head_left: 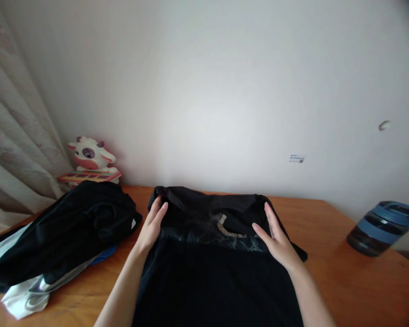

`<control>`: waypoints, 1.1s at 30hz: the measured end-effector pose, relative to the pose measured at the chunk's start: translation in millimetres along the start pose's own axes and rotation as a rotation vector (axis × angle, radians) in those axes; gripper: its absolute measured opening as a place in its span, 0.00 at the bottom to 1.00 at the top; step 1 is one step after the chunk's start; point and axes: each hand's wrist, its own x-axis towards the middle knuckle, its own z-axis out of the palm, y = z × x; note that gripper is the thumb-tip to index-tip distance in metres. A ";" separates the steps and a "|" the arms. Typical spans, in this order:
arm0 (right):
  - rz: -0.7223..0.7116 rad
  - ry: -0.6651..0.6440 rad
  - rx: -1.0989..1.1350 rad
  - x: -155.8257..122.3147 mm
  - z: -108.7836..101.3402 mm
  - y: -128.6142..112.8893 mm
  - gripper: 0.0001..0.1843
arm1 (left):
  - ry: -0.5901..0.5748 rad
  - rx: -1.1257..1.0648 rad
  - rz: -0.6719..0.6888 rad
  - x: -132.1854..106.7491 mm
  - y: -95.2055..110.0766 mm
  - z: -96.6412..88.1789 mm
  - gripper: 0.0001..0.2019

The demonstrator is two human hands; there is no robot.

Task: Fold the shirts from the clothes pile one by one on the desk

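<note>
I have the right hand wide at 1 o'clock on the shirt, the left hand, grip unclear, at 11. Seemingly mid-fold, it wants smoothing.

A home: curtain, toy cow

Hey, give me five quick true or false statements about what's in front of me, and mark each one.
1. The left hand and right hand are at opposite sides of the black garment. True.
2. The black garment hangs on the wall. False: it lies on the wooden table.
3. A cow toy is behind the clothes pile. True.
4. The bottle is beside the clothes pile. False: the bottle is across the table, right of the garment.
5. A curtain hangs at the left. True.
</note>
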 end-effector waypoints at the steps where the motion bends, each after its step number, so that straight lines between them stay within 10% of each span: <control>1: -0.057 0.027 -0.059 3.2 8.8 4.2 0.35 | 0.047 0.046 0.045 2.8 -0.5 5.4 0.23; 7: -0.202 0.148 -0.554 -2.1 41.2 40.4 0.20 | -0.007 0.552 0.309 2.1 -26.7 16.9 0.12; 12: -0.044 0.117 -0.906 -9.0 36.8 43.6 0.17 | -0.148 0.856 0.206 -10.2 -46.8 24.7 0.13; 20: -0.027 0.137 -0.971 -14.8 37.7 45.0 0.22 | -0.107 0.939 0.249 -16.7 -61.6 27.3 0.26; 33: 0.082 0.073 -1.035 -48.9 40.8 39.8 0.26 | -0.129 0.916 0.210 -54.8 -52.6 5.4 0.17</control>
